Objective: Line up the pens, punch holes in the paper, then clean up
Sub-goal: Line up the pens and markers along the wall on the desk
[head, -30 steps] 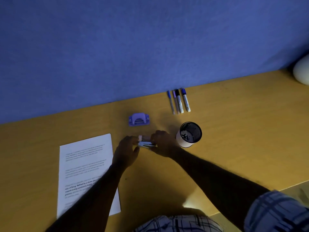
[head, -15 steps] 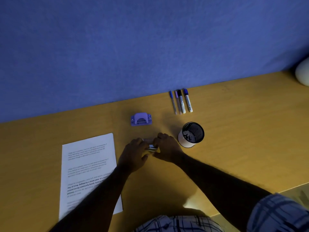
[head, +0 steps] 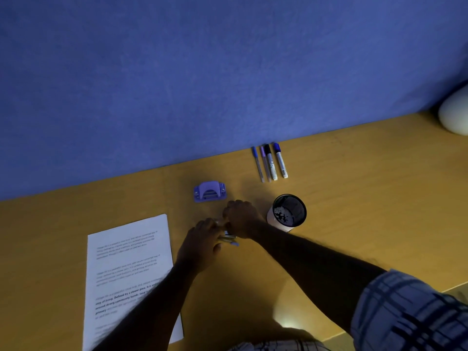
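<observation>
1. The left hand (head: 202,245) and right hand (head: 241,219) meet low on the yellow wooden desk (head: 354,211). Both are curled over a bundle of slim pale-barrelled pens (head: 229,239), but the fingertips are hidden, so I cannot tell how tightly each pinches.
2. The bundle lies between the purple plastic hole punch (head: 209,191) and the black mesh pen cup (head: 288,211). It is well short of the row of four capped pens (head: 271,163) against the blue wall (head: 228,72).
3. Handling, as I judge it — the pens are light, stiff, smooth and round, so they will likely roll or splay if loosened. Take each one mid-barrel.
4. The white printed paper sheet (head: 129,249) lies flat to the left — thin and floppy, best lifted by an edge.
</observation>
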`<state>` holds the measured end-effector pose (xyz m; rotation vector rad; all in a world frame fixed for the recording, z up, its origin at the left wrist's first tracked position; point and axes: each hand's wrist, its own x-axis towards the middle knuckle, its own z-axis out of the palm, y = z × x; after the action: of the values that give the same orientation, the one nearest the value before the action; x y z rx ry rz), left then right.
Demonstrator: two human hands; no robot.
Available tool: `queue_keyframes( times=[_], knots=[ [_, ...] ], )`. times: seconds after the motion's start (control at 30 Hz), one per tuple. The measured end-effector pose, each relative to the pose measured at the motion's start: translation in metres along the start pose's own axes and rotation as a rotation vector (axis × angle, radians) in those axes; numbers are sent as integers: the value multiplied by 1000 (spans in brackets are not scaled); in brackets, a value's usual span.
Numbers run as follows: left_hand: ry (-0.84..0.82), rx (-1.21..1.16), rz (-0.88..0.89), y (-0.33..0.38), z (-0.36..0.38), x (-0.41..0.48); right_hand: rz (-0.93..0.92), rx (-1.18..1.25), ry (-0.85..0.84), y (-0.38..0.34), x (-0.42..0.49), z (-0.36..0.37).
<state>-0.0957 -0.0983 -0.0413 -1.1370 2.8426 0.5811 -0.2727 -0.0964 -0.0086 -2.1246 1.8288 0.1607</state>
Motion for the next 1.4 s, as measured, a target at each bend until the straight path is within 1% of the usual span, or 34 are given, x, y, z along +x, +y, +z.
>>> queue_keyframes(
  times=[0.13,0.3,0.47,0.57,0.7,0.83,0.97,1.03,1.13,1.23,1.4],
  knots=[
    [-25,29,14,0,0,5,-37,-53,-3,3,4,4],
    [-25,42,42,0,-3,10,6,21,-4,15,5,0],
    [-100,77,88,2,-5,23,91,140,160,38,-2,-26],
    [-130,107,118,4,-5,29,172,257,233,62,-3,-44],
    [-108,73,122,4,-1,32,327,372,306,99,-7,-61],
    [-30,-44,58,4,-1,36,481,477,349,137,-8,-61],
    [110,-229,-43,15,-9,50,653,566,340,170,-1,-51],
    [166,-322,-103,24,-14,63,726,594,356,185,4,-47],
    [228,-462,-135,34,-21,84,815,601,344,204,14,-44],
    [291,-587,-158,42,-25,105,878,629,352,219,25,-44],
    [354,-714,-236,44,-25,135,902,630,350,233,47,-46]
  ],
)
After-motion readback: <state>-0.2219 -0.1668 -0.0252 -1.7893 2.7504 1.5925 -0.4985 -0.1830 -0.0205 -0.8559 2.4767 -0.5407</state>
